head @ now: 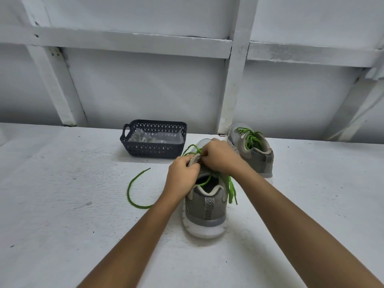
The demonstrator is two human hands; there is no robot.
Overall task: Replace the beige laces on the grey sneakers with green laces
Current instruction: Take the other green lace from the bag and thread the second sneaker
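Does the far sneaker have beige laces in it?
No, the far sneaker is threaded with green laces.

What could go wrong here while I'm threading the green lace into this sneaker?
The green lace trails loose across the table under your left forearm, so it may get pinned and snag. Its other end hangs beside the near sneaker, looking shorter; the ends could finish uneven.
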